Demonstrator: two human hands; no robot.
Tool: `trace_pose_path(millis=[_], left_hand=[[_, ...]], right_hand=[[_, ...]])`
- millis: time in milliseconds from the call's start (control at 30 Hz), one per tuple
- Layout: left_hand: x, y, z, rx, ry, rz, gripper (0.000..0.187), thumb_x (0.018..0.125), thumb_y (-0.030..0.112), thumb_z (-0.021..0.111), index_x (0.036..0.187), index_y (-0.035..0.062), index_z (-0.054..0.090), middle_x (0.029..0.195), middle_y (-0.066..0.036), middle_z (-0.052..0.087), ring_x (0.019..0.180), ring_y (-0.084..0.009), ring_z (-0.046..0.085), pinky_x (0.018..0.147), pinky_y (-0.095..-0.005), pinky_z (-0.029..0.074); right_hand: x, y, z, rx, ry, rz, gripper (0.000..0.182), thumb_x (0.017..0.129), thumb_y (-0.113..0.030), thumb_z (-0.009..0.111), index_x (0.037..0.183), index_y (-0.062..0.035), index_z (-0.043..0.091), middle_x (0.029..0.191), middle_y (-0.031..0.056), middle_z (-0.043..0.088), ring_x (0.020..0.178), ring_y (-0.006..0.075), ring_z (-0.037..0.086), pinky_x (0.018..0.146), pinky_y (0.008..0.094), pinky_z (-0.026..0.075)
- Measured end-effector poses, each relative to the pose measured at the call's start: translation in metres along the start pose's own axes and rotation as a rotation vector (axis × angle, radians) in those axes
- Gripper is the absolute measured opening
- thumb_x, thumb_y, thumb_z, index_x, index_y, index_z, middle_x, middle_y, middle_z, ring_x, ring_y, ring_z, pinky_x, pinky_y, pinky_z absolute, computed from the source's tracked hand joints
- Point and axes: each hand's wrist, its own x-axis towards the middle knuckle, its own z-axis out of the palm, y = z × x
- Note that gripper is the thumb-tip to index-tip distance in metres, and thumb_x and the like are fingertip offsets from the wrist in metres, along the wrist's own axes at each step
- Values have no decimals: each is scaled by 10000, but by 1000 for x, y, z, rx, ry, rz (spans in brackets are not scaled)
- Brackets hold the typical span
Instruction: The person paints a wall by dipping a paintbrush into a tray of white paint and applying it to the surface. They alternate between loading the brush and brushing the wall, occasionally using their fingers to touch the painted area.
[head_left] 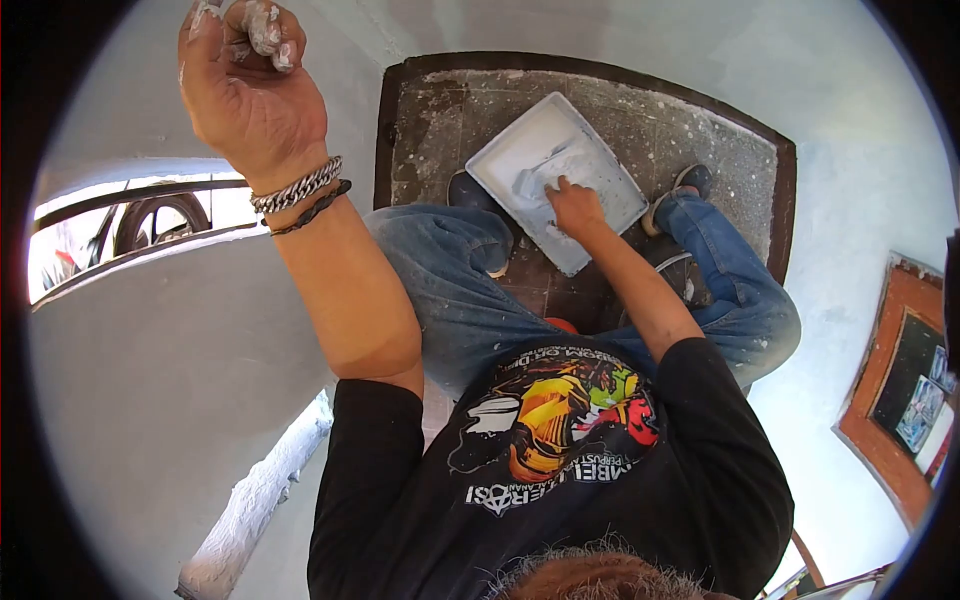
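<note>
My left hand [255,90] is raised at the upper left, palm showing and fingers curled. White paste coats its fingertips, and the frame's top edge cuts off part of it; what it grips, if anything, cannot be made out. Lower and to the right, my right hand [577,208] reaches into a light grey tray [625,205], its fingers bent close together over the contents. White paste [545,135] lies in the tray, with a greyer smeared patch beside my fingers. Whether those fingers hold a tool is unclear.
Between my legs, the tray rests on a speckled dark floor [430,120] with a dark border. A grey wall [180,340] has an opening and a rough white strip [255,500]. An orange-framed board [885,385] hangs at the right. A dark shoe [693,180] is near the tray.
</note>
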Motion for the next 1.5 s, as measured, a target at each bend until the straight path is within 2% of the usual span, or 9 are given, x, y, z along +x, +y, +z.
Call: trace_pose_path(millis=[133, 233, 333, 700, 1033, 1267, 1367, 1467, 1500], left_hand=[[2, 3, 0, -43, -40, -18, 387, 992, 276, 475, 1204, -39, 548, 643, 31, 453, 515, -36, 363, 467, -178, 297], [3, 1, 1, -88, -3, -151, 457, 921, 286, 532, 1202, -73, 520, 706, -50, 503, 593, -112, 401, 513, -239, 329], [2, 7, 11, -39, 5, -176, 494, 942, 244, 518, 1263, -126, 454, 688, -27, 453, 599, -85, 390, 502, -207, 311], [1, -6, 6, -150, 61, -263, 434, 949, 240, 518, 1243, -79, 496, 675, -17, 463, 577, -75, 384, 492, -208, 322], [1, -16, 13, -87, 78, -252, 418, 938, 229, 530, 1212, -86, 506, 676, -22, 487, 566, -94, 407, 484, -217, 317], [2, -13, 19, -55, 70, -242, 387, 949, 225, 522, 1189, -77, 525, 667, -16, 482, 558, -87, 399, 480, -212, 307], [1, -13, 20, -82, 80, -248, 363, 954, 227, 519, 1181, -55, 542, 662, -4, 470, 553, -77, 392, 476, -207, 297], [0, -12, 17, -96, 83, -256, 343, 958, 226, 515, 1174, -37, 556, 660, 5, 460, 549, -68, 386, 472, -204, 290], [0, -11, 18, -95, 86, -258, 337, 959, 225, 513, 1172, -32, 560, 660, 7, 457, 548, -65, 383, 471, -204, 288]], right_hand=[[8, 9, -20, 99, -97, 211, 422, 782, -156, 615, 1197, -78, 607, 1171, 165, 584, 942, 305, 666, 754, 418, 543], [11, -7, -10, 120, -136, 213, 467, 770, -157, 623, 1225, -62, 577, 1215, 181, 574, 982, 325, 660, 784, 441, 542], [10, -19, 17, 115, -160, 97, 395, 757, -161, 611, 1145, -84, 616, 1231, 199, 581, 1008, 327, 653, 811, 467, 533], [-30, 53, 48, 571, -223, 621, 373, 857, -261, 482, 1137, -64, 630, 1140, 187, 653, 1070, 354, 622, 894, 469, 495], [-61, 71, 19, 771, 72, 352, 450, 844, -285, 650, 1232, -79, 549, 1142, 207, 641, 1078, 385, 601, 903, 447, 464], [-77, 74, -11, 969, 193, 247, 409, 802, -201, 701, 1149, -27, 569, 1063, 185, 658, 1015, 294, 629, 873, 359, 460], [-79, 85, 0, 1061, 311, 139, 373, 820, -178, 701, 1131, -8, 588, 946, 74, 634, 862, 162, 584, 768, 311, 468], [-92, 84, -50, 1204, 325, 290, 283, 831, -148, 687, 1083, -47, 607, 819, -2, 587, 711, 83, 519, 634, 256, 427], [-96, 91, -66, 1390, 275, 366, 289, 818, -168, 681, 1076, -52, 620, 849, 34, 624, 756, 148, 582, 690, 309, 466]])
